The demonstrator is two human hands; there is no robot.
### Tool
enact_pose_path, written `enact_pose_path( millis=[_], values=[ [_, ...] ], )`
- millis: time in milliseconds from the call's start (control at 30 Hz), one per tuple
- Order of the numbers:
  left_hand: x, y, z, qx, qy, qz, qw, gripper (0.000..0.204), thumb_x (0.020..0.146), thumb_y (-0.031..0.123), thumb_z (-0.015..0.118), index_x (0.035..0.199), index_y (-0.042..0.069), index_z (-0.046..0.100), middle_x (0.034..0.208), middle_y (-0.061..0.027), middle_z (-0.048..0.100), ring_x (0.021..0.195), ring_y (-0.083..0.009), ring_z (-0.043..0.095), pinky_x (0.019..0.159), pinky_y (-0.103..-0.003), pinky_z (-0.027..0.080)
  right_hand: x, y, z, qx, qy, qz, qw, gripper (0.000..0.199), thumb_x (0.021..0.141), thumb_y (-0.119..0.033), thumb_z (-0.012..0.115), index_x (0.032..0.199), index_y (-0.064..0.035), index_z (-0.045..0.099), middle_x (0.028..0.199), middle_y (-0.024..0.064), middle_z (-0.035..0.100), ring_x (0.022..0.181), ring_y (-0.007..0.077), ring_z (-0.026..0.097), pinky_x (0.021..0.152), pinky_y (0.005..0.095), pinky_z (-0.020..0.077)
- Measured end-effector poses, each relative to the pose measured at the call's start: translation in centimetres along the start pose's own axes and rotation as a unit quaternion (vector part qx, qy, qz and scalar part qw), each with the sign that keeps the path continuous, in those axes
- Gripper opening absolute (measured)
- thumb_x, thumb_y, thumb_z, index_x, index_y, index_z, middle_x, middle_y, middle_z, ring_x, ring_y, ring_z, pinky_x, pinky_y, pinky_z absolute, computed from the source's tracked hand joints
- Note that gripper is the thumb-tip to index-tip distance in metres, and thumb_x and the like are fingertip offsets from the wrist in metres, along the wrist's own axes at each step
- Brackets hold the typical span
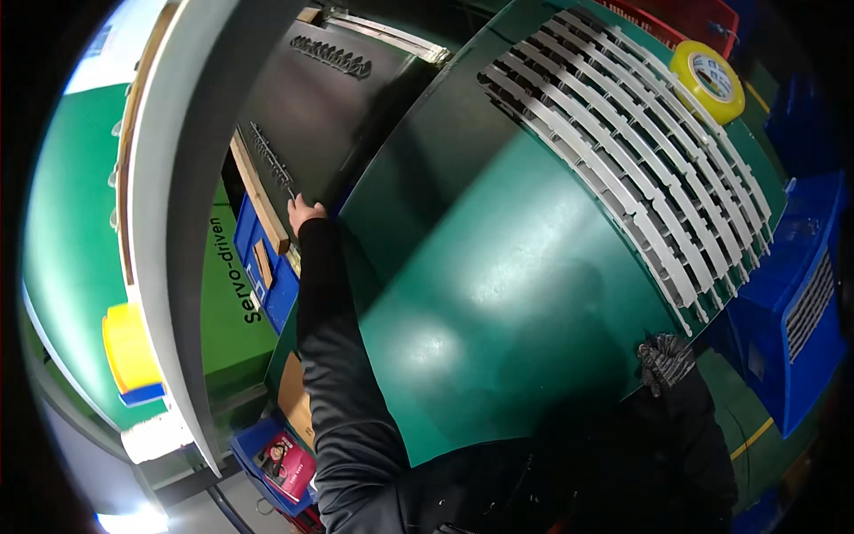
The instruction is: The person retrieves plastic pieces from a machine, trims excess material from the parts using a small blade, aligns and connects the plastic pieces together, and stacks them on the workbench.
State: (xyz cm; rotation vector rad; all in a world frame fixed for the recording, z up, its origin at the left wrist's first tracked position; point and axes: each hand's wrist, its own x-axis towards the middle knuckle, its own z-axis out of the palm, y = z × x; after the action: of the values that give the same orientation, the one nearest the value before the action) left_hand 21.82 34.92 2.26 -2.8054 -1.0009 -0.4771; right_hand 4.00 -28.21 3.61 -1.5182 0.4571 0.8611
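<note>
Left hand (pixel 308 213): extended to a dark panel (pixel 311 111), fingers slightly bent at the near end of a dark toothed strip (pixel 272 160); whether they grip it, I cannot tell. Right hand (pixel 667 363), gloved: at the edge of the green tabletop (pixel 471 285), fingers curled, any hold indiscernible. Pale slatted strips (pixel 654 182) lie in rows on the tabletop, near the glove; yellow tape roll (pixel 709 82) beside them.
</note>
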Motion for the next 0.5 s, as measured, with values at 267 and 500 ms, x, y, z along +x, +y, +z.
enact_pose_path(
  millis=[267,500],
  values=[
    [7.0,-3.3,4.4,-0.031,-0.039,0.002,0.999,0.053,0.065,0.005,0.047,0.118,0.009,0.044,0.128,-0.0204,0.03,0.116,-0.0291,0.034,0.096,-0.031,0.029,0.1,-0.9,0.4,0.027,0.04,0.032,0.998,0.021,0.077,-0.014,0.058,0.061,-0.0043,0.051,0.047,0.005,0.05,0.034,0.013,0.045,0.032,0.0258,0.0337],
    [10.8,-5.1,8.5,-0.014,-0.11,-0.035,0.993,0.045,0.066,0.011,0.051,0.11,0.013,0.048,0.098,-0.0144,0.056,0.091,-0.0295,0.053,0.08,-0.036,0.041,-1.0,-1.5,0.1,-0.011,0.038,0.073,0.997,0.023,0.078,-0.02,0.058,0.062,-0.0039,0.053,0.049,0.0044,0.052,0.037,0.012,0.048,0.034,0.0245,0.0368]
  ],
)
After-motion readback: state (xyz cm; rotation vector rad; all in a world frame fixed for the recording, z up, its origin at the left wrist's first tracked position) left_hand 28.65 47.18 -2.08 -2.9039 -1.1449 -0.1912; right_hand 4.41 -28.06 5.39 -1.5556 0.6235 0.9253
